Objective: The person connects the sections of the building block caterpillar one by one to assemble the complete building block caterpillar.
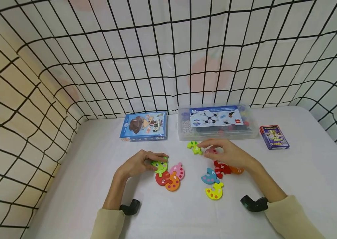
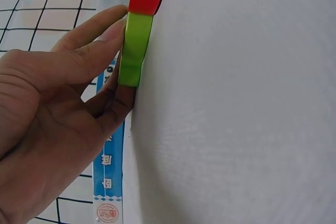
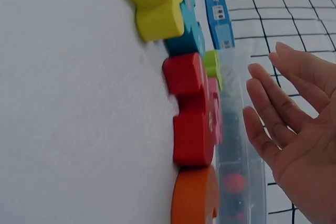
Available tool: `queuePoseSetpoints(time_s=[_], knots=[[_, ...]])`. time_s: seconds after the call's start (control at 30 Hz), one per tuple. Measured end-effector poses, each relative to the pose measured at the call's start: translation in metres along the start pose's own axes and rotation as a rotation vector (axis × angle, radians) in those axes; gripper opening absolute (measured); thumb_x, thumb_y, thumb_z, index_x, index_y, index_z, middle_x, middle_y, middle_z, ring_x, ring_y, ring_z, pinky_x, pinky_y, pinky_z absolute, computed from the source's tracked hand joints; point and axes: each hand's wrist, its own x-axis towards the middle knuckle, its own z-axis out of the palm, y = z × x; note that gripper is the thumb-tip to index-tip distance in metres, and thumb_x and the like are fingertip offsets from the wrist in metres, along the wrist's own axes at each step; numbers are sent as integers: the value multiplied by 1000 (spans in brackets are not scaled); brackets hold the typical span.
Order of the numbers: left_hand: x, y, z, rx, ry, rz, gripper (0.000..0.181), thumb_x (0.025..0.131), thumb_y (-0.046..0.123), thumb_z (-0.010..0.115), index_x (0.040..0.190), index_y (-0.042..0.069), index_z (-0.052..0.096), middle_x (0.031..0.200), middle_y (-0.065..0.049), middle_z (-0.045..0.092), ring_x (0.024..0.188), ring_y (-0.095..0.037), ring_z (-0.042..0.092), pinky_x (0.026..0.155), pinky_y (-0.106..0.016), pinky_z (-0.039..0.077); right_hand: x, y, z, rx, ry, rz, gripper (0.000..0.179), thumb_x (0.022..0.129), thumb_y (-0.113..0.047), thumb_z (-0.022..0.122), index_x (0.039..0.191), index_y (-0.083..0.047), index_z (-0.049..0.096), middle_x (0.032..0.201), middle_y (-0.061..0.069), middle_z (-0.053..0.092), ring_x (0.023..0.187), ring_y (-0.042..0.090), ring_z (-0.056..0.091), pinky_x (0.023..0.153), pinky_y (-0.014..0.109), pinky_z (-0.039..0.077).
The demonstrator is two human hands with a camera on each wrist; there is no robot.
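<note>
My left hand (image 1: 139,163) pinches the edges of a green smiling-face puzzle piece (image 1: 160,166), thumb on one side and fingers on the other. Adjoining it on the white table are a red piece numbered 2 (image 1: 162,179), an orange 3 (image 1: 172,183) and a pink 4 (image 1: 178,170). Nothing is in my right hand (image 3: 294,114), whose fingers are spread a little above the loose pieces. Below and around it lie a pink piece (image 1: 211,150), partly hidden, a green piece (image 1: 194,147), a red 8 (image 1: 222,169), an orange piece (image 1: 236,170), a blue one (image 1: 209,177) and a yellow one (image 1: 214,192).
At the back of the table (image 1: 96,139) stand a blue game box (image 1: 144,126) and a clear plastic case (image 1: 216,133) with a molecule picture. A small purple card box (image 1: 274,137) lies at the right. Black netting (image 1: 172,53) rises behind and along both sides.
</note>
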Motion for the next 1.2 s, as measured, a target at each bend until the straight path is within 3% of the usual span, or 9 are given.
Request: queuePoseSetpoints(time_s=[0.1, 0.27, 0.47, 0.83, 1.2], knots=[[-1, 0, 0, -8, -11, -2, 41, 92, -4, 71, 130, 12, 73, 147, -4, 64, 150, -31, 46, 112, -45, 52, -4, 6, -3, -13, 27, 20, 42, 99, -27, 71, 139, -16, 66, 144, 10, 63, 129, 35, 58, 95, 39, 62], [-1, 1, -1, -8, -19, -5, 41, 93, -3, 71, 130, 12, 73, 147, -4, 64, 150, -31, 46, 110, -42, 54, -10, 12, -7, -55, 49, 4, 43, 97, -24, 73, 138, -14, 67, 144, 10, 64, 133, 40, 56, 104, 59, 55], [0, 1, 0, -3, -21, -3, 41, 93, -3, 71, 131, 12, 73, 147, -4, 64, 149, -30, 46, 109, -40, 54, -16, 13, -14, -94, 46, -8, 48, 94, -24, 75, 140, -15, 65, 147, 12, 61, 136, 44, 53, 106, 67, 49], [0, 0, 2, -29, -14, -9, 41, 92, -5, 70, 130, 11, 73, 146, -4, 64, 150, -30, 46, 108, -39, 55, -15, 20, -13, -72, 7, -19, 46, 94, -13, 73, 139, -15, 65, 148, 13, 59, 136, 42, 52, 108, 66, 49], [0, 2, 1, -20, -17, -13, 41, 93, -4, 70, 131, 11, 73, 146, -3, 64, 151, -30, 45, 110, -41, 54, -14, 17, -8, -54, -3, -22, 43, 95, -19, 74, 138, -15, 66, 146, 13, 60, 133, 41, 54, 105, 60, 53]])
